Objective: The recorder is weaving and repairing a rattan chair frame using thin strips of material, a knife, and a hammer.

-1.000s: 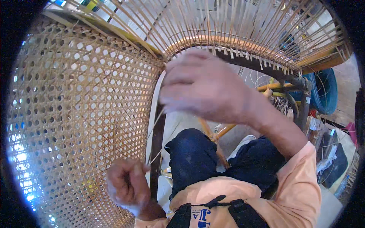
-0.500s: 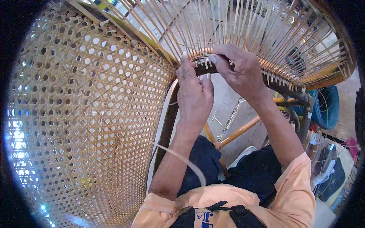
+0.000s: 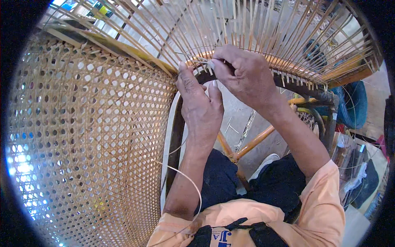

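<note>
At 9 o'clock you have the woven cane panel (image 3: 82, 140): open hexagon mesh, filling the whole left half of view, bright light showing through its lower left holes. Its right edge runs along a dark curved frame (image 3: 177, 136) that climbs from about 6 o'clock up to centre and bends right, to 2 o'clock.

A loose cane strip (image 3: 190, 181) loops off near the frame at 6 o'clock, curving over your left forearm toward your orange shirt (image 3: 288, 218). Can't tell where its upper end goes.

Your left hand (image 3: 200, 108) sits just above centre, back of hand to camera, fingers pointing to 12 o'clock. Thumb and fingertips are closed narrow against the frame where the mesh meets it. Whether it pinches a strip: can't tell, the fingers hide it.

Your right hand (image 3: 243, 74) is at 12–1 o'clock, touching the left hand's fingertips. Fingers curled tight, pinched at the frame edge on the strands there; the exact strand isn't visible.

Above both hands, from 11 to 2 o'clock, a fan of straight cane strands (image 3: 263, 33) spreads up and out from the frame, unwoven, short ends poking out below the frame on the right.

Below the hands, between your forearms: orange-brown chair legs (image 3: 251, 144) crossing, dark trousers (image 3: 271, 185), a white shoe (image 3: 265, 162) on grey floor.

At 3 o'clock, a blue round object (image 3: 354, 103), partly hidden behind the frame.
</note>
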### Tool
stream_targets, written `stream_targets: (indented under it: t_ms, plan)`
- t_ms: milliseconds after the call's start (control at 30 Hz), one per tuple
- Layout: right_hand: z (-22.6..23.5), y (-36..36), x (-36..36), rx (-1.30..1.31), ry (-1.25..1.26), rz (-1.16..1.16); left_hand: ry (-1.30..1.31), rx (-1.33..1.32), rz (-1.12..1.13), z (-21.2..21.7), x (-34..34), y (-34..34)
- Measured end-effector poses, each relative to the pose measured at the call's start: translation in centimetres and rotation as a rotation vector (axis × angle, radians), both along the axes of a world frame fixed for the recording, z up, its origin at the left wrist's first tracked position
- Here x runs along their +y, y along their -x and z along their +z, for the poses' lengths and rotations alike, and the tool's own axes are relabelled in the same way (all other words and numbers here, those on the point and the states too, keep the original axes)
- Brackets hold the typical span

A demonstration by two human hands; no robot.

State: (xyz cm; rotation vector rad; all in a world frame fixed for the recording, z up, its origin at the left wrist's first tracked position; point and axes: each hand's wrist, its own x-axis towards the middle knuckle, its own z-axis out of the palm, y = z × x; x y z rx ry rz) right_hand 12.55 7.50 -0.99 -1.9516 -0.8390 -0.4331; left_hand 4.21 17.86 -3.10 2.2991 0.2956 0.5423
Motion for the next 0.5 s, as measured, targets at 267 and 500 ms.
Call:
stream_targets:
  t_ms: [267, 500]
  plan:
    - [0.5, 0.3, 0.2, 0.044, 0.070, -0.017, -0.050, -0.010, -0.001, 0.2, -0.1, 0.0]
    - [0.4, 0.4, 0.1, 0.041, 0.080, -0.019, -0.063, -0.038, -0.026, -0.7, -0.1, 0.3]
